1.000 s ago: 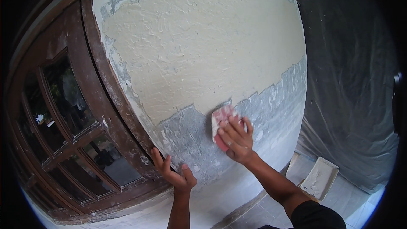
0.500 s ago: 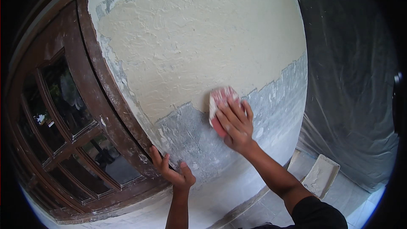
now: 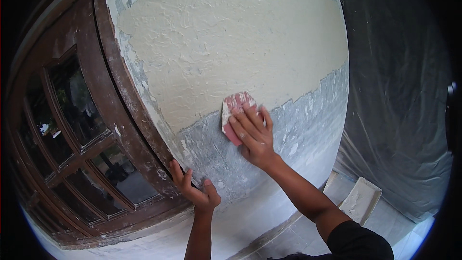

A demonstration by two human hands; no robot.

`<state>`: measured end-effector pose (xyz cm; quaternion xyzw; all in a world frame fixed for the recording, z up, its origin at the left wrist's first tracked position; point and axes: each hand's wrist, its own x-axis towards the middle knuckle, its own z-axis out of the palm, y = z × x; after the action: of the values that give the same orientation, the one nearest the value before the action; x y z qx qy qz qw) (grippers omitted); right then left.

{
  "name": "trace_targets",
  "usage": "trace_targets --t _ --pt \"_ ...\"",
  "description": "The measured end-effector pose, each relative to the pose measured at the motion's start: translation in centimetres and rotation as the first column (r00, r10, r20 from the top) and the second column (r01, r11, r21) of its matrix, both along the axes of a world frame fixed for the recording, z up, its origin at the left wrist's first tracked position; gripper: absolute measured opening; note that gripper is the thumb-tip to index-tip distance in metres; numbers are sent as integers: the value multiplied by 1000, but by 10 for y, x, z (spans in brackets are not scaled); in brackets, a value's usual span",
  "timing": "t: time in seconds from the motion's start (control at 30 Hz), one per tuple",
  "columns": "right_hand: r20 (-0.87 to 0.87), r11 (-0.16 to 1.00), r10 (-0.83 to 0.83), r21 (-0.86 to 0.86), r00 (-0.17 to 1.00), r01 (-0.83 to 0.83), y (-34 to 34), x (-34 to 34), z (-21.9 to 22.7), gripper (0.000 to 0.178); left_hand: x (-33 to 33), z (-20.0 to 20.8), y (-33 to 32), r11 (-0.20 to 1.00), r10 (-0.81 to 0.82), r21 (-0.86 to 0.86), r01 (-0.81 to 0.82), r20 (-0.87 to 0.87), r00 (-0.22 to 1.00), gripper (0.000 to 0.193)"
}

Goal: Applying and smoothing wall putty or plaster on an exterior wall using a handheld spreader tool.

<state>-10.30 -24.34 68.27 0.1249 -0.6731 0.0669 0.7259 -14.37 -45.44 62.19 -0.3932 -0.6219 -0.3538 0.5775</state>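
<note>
My right hand (image 3: 255,137) is closed on a pink putty spreader (image 3: 231,134), smeared with cream putty, and presses its flat side to the wall. The spreader lies across the lower border of a wide cream putty patch (image 3: 231,38), where it meets bare grey wall (image 3: 298,125). Ridges and streaks mark the patch's surface. Lower and to the left, my left hand (image 3: 199,192) holds nothing. Its fingers are apart, the fingertips by the edge of the brown door frame (image 3: 144,139) where it meets the wall.
A brown wooden door with glass panes (image 3: 77,96) stands at the left. Dark plastic sheeting (image 3: 394,91) hangs at the right. On the tiled floor (image 3: 385,231) at lower right sits a shallow tray (image 3: 361,200) with pale putty in it.
My right hand has moved the spreader left and slightly up along the lower border of the patch. My left hand stays by the door frame.
</note>
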Motion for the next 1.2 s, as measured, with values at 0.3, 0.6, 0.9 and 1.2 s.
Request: trace_targets --t 0.3,0.6,0.9,1.2 --pt "-48 996 94 14 994 -93 -11 10 -6 33 3 1 -3 1000 7 -10 -7 1 1000 46" --pt "81 983 155 90 985 -162 -22 11 -51 40 -1 1 -1 1000 -17 14 17 -10 1000 48" --pt "131 991 92 83 987 -104 -7 4 -53 38 -1 0 -1 999 -29 15 29 -14 999 47" --pt "127 996 86 18 988 -89 14 1 -44 45 2 2 -2 999 -36 -9 36 6 999 47"
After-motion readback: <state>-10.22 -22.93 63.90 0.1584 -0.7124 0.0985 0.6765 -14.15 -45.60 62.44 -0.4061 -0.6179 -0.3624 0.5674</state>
